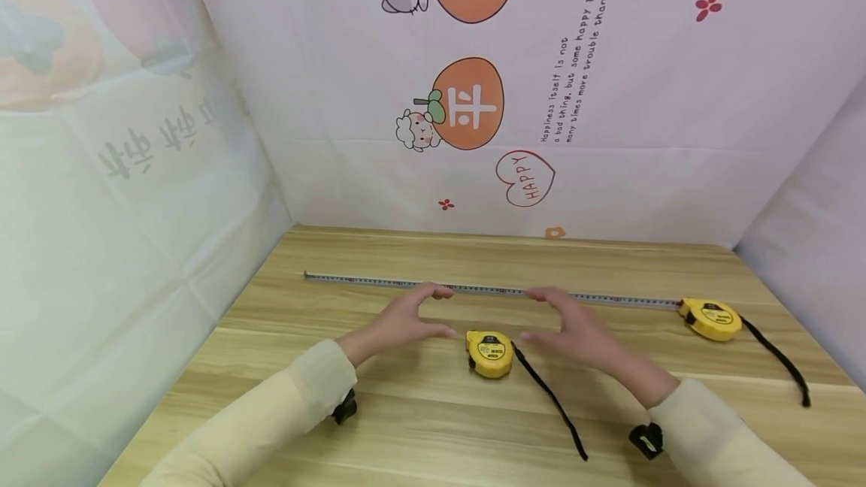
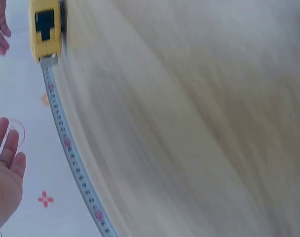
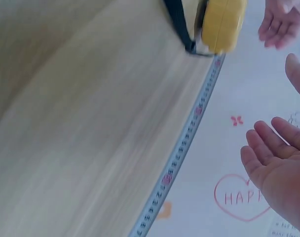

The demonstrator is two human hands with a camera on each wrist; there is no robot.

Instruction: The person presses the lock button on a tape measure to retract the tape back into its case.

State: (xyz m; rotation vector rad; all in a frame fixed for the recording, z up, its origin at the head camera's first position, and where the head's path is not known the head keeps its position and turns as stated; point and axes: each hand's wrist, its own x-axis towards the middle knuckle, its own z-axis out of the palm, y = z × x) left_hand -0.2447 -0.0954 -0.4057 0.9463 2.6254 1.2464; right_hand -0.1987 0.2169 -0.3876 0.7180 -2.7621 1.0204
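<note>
A yellow tape measure [image 1: 490,355] with a black wrist strap [image 1: 551,397] lies on the wooden table between my two hands. To its left, my left hand [image 1: 404,320] holds nothing, its thumb and fingers spread apart. My right hand [image 1: 580,331] mirrors it on the other side, also holding nothing. A second yellow tape measure [image 1: 712,319] lies at the right, its blade [image 1: 379,281] drawn out in a long line leftward behind both hands. In the right wrist view, the palm and loosely bent fingers of the right hand [image 3: 278,168] show beside the marked blade [image 3: 182,143].
White cloth with printed cartoons [image 1: 352,134] hangs behind the wooden tabletop [image 1: 419,427] and along both sides. The second tape measure's black strap [image 1: 778,355] trails toward the right edge. A black camera mount [image 1: 647,440] sits at the right sleeve, another [image 1: 345,406] at the left.
</note>
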